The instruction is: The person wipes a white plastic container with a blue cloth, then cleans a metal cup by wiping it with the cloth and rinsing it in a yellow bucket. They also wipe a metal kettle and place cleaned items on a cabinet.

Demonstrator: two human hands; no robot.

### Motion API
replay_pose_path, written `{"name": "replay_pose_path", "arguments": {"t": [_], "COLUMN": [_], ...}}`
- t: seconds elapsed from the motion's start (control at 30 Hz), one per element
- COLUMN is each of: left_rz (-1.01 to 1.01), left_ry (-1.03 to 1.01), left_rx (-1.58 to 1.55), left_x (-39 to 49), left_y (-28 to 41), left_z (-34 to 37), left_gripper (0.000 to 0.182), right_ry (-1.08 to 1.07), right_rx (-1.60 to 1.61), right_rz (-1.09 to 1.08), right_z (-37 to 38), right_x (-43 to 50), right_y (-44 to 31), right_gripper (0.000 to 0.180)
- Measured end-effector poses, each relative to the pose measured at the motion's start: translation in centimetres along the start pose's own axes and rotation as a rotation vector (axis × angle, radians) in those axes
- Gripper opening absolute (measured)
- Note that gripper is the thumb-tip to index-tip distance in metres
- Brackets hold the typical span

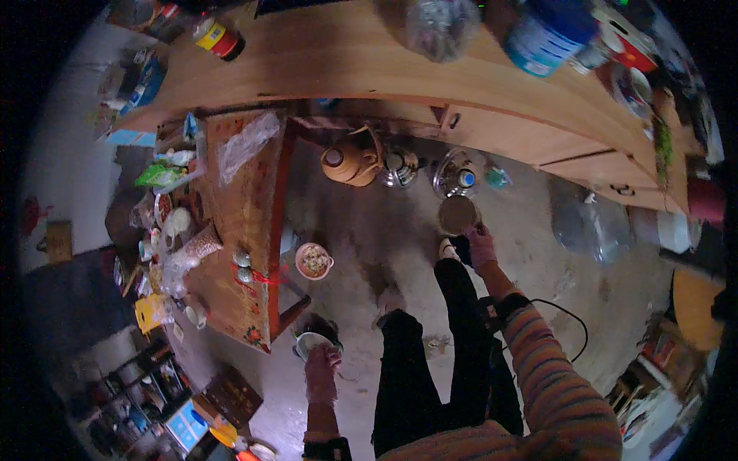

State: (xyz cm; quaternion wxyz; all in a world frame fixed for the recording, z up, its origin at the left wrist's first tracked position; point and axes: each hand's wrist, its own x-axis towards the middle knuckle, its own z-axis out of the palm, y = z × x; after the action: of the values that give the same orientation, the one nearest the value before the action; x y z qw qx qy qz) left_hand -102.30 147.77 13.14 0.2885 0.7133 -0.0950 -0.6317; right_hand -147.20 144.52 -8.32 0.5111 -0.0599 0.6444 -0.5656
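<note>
My right hand (479, 245) grips the edge of a round, flat brown-grey thing (458, 215), perhaps a lid, above the floor near my foot. Just beyond it stands a shiny metal vessel (447, 173) with a blue-topped knob. At the lower left, my left hand (324, 363) is over a pale bowl-like vessel (313, 342); its fingers curl at the rim, and a dark shape lies behind it. A pink bowl (314, 261) with mixed contents stands on the floor beside the low table. Farther off are an orange-brown jug (350, 165) and a metal kettle (399, 167).
A wooden table (236, 230) on the left carries bags and dishes. A long wooden cabinet (346, 69) spans the far side, with a bottle (220, 39) and a blue tub (545, 43) on top. A clear plastic bag (594, 227) sits at right; a black cable (579, 322) loops by my right arm.
</note>
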Motion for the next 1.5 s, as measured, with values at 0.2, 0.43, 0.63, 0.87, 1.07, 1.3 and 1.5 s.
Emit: {"name": "replay_pose_path", "arguments": {"t": [0.2,0.43,0.63,0.87,1.07,1.3,1.5], "left_rz": [0.103,0.083,0.012,-0.042,-0.175,-0.143,-0.066], "left_ry": [-0.096,-0.209,-0.228,-0.341,-0.464,-0.536,-0.533], "left_rx": [0.073,0.233,0.130,0.170,-0.016,-0.191,-0.731], "left_x": [4.0,11.1,16.8,26.6,35.6,41.4,40.3], "left_y": [0.2,1.6,2.9,5.4,6.5,3.8,5.1], "left_z": [10.8,18.5,20.2,22.6,28.8,33.2,32.1], "left_gripper": [0.029,0.034,0.035,0.051,0.068,0.057,0.048], "right_ry": [-0.189,-0.199,-0.277,-0.251,-0.212,-0.071,-0.114], "right_rx": [0.049,-0.687,-0.373,-0.232,-0.074,0.089,0.025], "right_rz": [-0.027,-0.243,-0.110,0.271,0.434,0.364,0.468], "right_z": [8.0,12.5,10.7,10.4,6.9,6.8,10.8], "right_x": [8.1,17.7,21.1,21.1,21.6,19.4,17.7], "right_y": [-1.0,-0.2,0.0,0.5,2.4,2.0,-1.7], "right_gripper": [0.057,0.044,0.048,0.070,0.067,0.065,0.076]}}
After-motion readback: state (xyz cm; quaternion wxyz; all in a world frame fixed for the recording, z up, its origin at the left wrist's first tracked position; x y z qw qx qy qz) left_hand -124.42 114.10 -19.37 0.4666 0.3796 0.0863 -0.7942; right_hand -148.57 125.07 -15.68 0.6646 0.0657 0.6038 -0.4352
